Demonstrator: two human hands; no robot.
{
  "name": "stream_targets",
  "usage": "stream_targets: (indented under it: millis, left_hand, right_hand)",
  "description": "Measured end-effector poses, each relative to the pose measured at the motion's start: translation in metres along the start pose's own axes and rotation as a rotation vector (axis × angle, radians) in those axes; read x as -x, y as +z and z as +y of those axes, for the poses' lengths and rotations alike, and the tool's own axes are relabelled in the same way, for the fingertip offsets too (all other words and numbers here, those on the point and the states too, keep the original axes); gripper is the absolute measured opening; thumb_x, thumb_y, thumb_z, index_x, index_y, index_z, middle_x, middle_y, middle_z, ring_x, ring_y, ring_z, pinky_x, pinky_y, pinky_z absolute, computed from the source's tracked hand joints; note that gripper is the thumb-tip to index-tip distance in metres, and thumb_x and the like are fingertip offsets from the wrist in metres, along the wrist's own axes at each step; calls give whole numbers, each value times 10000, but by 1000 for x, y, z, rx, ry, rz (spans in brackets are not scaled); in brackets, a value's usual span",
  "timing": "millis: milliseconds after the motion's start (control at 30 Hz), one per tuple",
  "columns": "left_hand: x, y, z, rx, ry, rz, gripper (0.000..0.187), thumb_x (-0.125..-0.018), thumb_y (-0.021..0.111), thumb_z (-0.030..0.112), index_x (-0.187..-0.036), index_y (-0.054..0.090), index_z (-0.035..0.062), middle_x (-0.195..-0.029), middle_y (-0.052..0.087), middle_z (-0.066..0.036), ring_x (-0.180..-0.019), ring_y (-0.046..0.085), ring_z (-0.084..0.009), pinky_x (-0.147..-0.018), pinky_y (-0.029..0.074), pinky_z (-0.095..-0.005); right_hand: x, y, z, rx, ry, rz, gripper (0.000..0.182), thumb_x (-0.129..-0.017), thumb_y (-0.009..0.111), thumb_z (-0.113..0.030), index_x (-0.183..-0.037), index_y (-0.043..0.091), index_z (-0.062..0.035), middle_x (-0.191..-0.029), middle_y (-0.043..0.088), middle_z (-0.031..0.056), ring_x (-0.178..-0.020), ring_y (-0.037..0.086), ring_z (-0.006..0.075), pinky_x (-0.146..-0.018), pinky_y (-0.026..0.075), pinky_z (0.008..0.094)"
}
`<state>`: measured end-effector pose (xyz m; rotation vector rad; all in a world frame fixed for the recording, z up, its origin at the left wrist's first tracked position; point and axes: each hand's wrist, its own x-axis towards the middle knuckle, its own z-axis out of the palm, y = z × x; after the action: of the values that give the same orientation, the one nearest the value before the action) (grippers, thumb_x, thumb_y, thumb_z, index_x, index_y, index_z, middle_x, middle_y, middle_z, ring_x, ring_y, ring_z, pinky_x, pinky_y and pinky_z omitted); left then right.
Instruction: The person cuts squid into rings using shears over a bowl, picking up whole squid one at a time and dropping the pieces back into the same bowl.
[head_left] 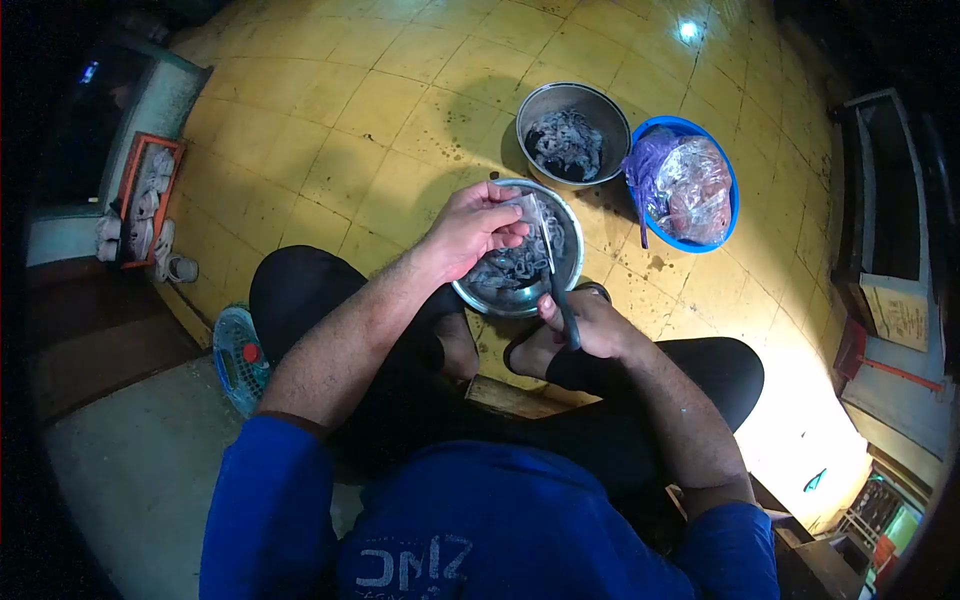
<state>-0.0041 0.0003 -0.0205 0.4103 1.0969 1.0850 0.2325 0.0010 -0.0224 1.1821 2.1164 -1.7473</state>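
Note:
My left hand (478, 232) pinches a pale, translucent piece of squid (530, 209) over the near metal bowl (574, 262). In my right hand (597, 322) is a pair of scissors (548, 250) with black handles, the blades pointing up at the squid piece. Below both hands, the bowl holds many grey-white, slippery pieces (515, 265) that look like squid. It stands on the floor between my feet. Just beyond it, a deeper metal pot (524, 120) contains more pale pieces (566, 143) in dark liquid.
Right of the pot stands a blue basin (733, 205) with a clear plastic bag (695, 190) and a purple bag (652, 172). A green-blue basket (232, 370) is by my left knee. Shoes (147, 210) sit on an orange rack at left. The yellow tiles (330, 110) have wet spots.

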Motion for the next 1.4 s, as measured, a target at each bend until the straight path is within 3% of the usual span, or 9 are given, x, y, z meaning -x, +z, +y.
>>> stream_targets:
  millis: [300, 467, 800, 1200, 1267, 1400]
  left_hand:
    - [0, 2, -4, -35, -15, -43, 204, -882, 628, 41, -1027, 485, 24, -902, 621, -99, -725, 655, -153, -614, 558, -248]
    - [0, -1, 2, -26, 5, -21, 189, -859, 645, 24, -979, 503, -9, -870, 621, -116, -688, 651, -160, -593, 559, -254]
    - [2, -2, 2, -175, -161, -45, 112, -835, 664, 61, -878, 566, 28, -792, 622, -67, -647, 627, -132, -567, 531, -237]
    - [2, -2, -2, -299, -262, -90, 110, -837, 660, 82, -879, 572, 31, -771, 625, -59, -621, 609, -112, -534, 512, -221]
    - [1, -4, -1, -311, -254, -70, 116, -834, 660, 93, -882, 585, 19, -770, 635, -69, -626, 610, -117, -538, 515, -225]
    - [5, 2, -7, -357, -284, -101, 122, -859, 659, 97, -908, 576, 21, -797, 628, -52, -629, 606, -103, -557, 526, -214]
  right_hand:
    - [0, 3, -5, -31, -6, 13, 771, -860, 420, -729, -721, 608, 5, -588, 581, 93, -577, 584, 201, -565, 471, 356]
    - [3, 4, -8, 194, 32, 91, 729, -890, 457, -665, -666, 605, 13, -549, 560, 101, -559, 574, 195, -565, 467, 369]
    - [1, 7, -3, 159, 34, 102, 683, -898, 499, -611, -686, 625, 25, -548, 573, 133, -553, 592, 237, -569, 472, 397]
    - [0, 6, -3, 93, 24, 60, 700, -883, 515, -629, -594, 597, 3, -481, 539, 69, -479, 577, 184, -485, 456, 342]
    - [6, -2, -15, -9, 162, -53, 692, -882, 519, -628, -601, 594, 0, -480, 535, 63, -450, 561, 169, -459, 443, 322]
    - [5, -7, -15, -50, 174, -101, 686, -880, 528, -623, -609, 597, 3, -494, 542, 63, -451, 560, 157, -458, 442, 307]
